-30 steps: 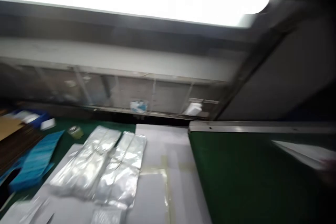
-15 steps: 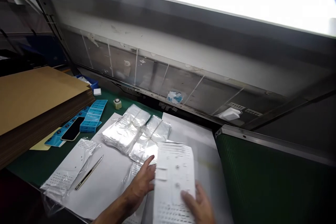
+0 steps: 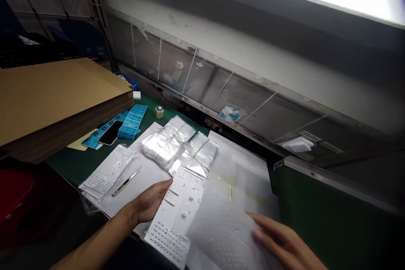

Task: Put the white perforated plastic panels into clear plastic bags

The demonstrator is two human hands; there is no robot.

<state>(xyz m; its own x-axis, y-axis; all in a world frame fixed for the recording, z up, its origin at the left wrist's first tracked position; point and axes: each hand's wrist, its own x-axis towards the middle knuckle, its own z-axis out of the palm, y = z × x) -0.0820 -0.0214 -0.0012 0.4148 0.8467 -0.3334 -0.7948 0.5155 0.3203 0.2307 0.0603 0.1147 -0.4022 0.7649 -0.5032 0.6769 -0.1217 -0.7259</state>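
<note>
My left hand [image 3: 148,204] is at the left edge of a white slotted plastic panel [image 3: 179,202], thumb along the edge and the other fingers partly hidden against it. The panel has rows of slots, small round posts and a square cut-out; more edges show at its far end. My right hand [image 3: 278,236] is closed on the right side of a thin, cloudy white sheet [image 3: 224,228], blurred by motion, which covers the panel's right side. Beyond the panel lie tied bundles of clear plastic bags [image 3: 167,141].
Bagged white panels [image 3: 109,168] and a craft knife [image 3: 126,181] lie to the left. Behind them are a phone [image 3: 110,132], blue labels [image 3: 133,122], a small jar [image 3: 159,112] and stacked cardboard [image 3: 63,97]. A green board [image 3: 332,219] stands right, under a metal-framed shelf [image 3: 202,105].
The view has shifted, so the table items appear farther right. My left hand has come to the panel's edge. My right hand has moved right from the panel and now holds the cloudy sheet.
</note>
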